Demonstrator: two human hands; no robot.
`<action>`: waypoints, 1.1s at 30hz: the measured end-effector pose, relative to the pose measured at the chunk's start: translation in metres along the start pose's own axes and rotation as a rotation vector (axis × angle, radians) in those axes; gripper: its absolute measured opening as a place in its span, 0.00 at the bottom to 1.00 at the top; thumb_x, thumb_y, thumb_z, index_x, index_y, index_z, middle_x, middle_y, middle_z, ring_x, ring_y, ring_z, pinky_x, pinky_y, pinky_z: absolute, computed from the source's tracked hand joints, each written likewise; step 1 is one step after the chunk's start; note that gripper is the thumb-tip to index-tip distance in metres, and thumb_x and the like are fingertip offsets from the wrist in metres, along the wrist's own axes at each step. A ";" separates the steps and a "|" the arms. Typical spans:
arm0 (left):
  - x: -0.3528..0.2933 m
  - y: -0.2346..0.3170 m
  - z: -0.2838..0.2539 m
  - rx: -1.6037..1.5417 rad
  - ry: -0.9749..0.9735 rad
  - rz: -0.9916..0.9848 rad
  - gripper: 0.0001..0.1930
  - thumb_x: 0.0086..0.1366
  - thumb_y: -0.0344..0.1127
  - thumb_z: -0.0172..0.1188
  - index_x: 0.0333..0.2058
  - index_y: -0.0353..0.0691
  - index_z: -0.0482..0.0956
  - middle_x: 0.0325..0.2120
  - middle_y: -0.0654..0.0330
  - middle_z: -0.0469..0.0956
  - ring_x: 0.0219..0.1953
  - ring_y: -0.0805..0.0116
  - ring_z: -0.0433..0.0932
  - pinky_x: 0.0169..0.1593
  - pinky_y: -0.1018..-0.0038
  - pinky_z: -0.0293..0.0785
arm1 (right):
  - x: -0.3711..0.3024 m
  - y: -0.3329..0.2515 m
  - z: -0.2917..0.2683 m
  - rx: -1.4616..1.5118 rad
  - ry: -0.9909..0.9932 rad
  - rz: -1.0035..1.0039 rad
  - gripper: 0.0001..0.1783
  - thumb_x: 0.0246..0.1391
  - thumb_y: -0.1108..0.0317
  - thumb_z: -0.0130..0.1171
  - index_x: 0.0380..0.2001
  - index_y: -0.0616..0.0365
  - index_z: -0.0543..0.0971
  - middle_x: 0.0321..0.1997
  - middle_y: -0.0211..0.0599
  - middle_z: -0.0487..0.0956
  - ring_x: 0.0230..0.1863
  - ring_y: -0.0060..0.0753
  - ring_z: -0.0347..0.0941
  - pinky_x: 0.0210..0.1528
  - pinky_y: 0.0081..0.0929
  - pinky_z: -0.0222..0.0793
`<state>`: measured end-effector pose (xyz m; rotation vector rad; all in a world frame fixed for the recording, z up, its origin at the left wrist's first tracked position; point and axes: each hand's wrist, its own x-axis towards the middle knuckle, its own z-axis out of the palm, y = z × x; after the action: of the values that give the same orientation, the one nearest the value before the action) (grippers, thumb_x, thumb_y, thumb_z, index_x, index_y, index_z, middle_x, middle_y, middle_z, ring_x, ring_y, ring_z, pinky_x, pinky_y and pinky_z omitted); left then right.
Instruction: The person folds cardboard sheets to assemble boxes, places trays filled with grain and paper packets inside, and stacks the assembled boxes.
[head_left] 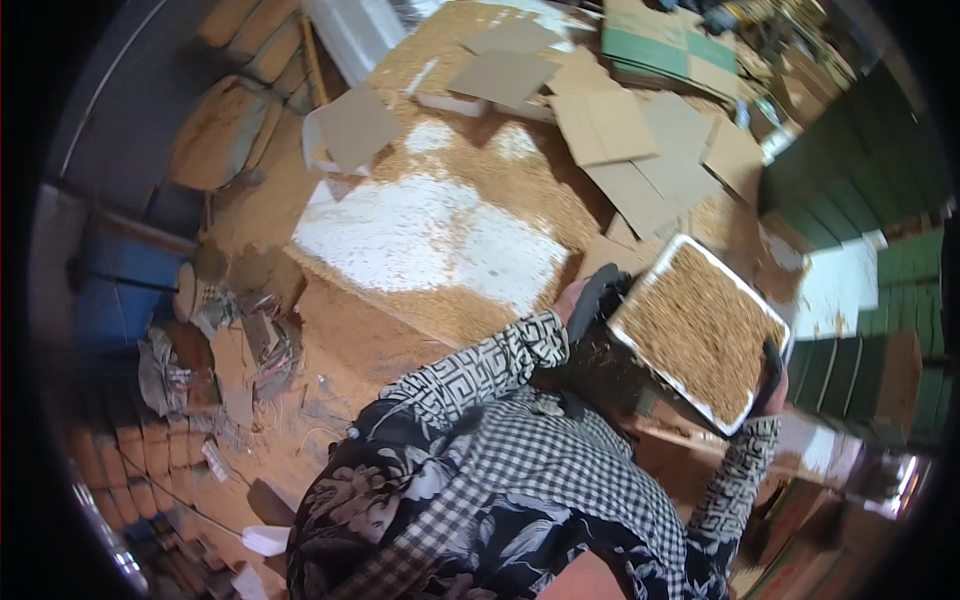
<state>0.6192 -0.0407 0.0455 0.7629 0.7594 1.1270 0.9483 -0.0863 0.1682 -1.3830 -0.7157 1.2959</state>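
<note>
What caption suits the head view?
Black-gloved left hand and right hand hold a white rectangular tray filled with loose tan flakes.

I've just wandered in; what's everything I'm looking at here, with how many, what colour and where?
Shallow box: 1, white, between the hands
Loose flakes: uncountable, tan, filling the box and strewn over the worktop
Worktop: 1, white, centre
Flat cardboard sheets: several, tan to grey, top centre
Cardboard stack: 1, green and tan, top right
Stacked boxes: many, green, right
Sacks: several, tan, upper left
Blue object: 1, kind unclear, left
Apron: 1, black-and-white check, lower centre
Patterned sleeves: 2, black and white, on the forearms
Left hand: 1, dark glove, at the box's left side
Right hand: 1, dark glove, gripping its right edge
</note>
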 end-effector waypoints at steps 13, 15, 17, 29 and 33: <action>0.033 0.145 -0.419 0.992 1.623 -0.090 0.15 0.58 0.37 0.52 0.43 0.37 0.71 0.35 0.56 0.74 0.35 0.65 0.72 0.40 0.75 0.70 | 0.008 0.046 -0.018 -1.549 0.566 -0.663 0.29 0.41 0.69 0.57 0.51 0.57 0.66 0.45 0.50 0.72 0.41 0.50 0.71 0.43 0.37 0.66; 0.035 0.143 -0.438 1.020 1.518 0.125 0.14 0.57 0.35 0.54 0.42 0.36 0.71 0.34 0.57 0.74 0.34 0.66 0.72 0.39 0.76 0.70 | 0.006 0.037 -0.005 -1.579 0.586 -0.697 0.29 0.39 0.68 0.59 0.49 0.54 0.68 0.45 0.47 0.72 0.42 0.48 0.71 0.42 0.37 0.68; 0.029 0.133 -0.450 0.993 1.321 0.383 0.13 0.56 0.33 0.56 0.40 0.36 0.72 0.34 0.58 0.75 0.33 0.67 0.72 0.39 0.78 0.70 | 0.006 0.010 0.031 -1.618 0.544 -0.834 0.24 0.38 0.67 0.59 0.45 0.52 0.72 0.45 0.45 0.72 0.42 0.48 0.71 0.42 0.36 0.69; 0.019 0.110 -0.194 0.889 0.576 0.388 0.17 0.52 0.22 0.58 0.42 0.27 0.70 0.39 0.55 0.74 0.38 0.70 0.73 0.44 0.76 0.69 | -0.007 0.040 -0.204 -1.060 0.621 -0.107 0.19 0.43 0.59 0.58 0.38 0.55 0.77 0.30 0.40 0.79 0.34 0.37 0.76 0.39 0.27 0.70; -0.001 0.121 -0.017 0.698 0.535 0.484 0.16 0.53 0.21 0.57 0.42 0.28 0.71 0.38 0.56 0.74 0.38 0.71 0.73 0.44 0.77 0.69 | -0.007 0.129 -0.227 -1.160 0.275 -0.201 0.34 0.35 0.58 0.64 0.50 0.50 0.68 0.48 0.44 0.71 0.47 0.43 0.68 0.48 0.34 0.65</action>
<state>0.5456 -0.0089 0.1375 1.2955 1.5182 1.5482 1.1324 -0.1917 0.0154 -2.2448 -1.4704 0.4396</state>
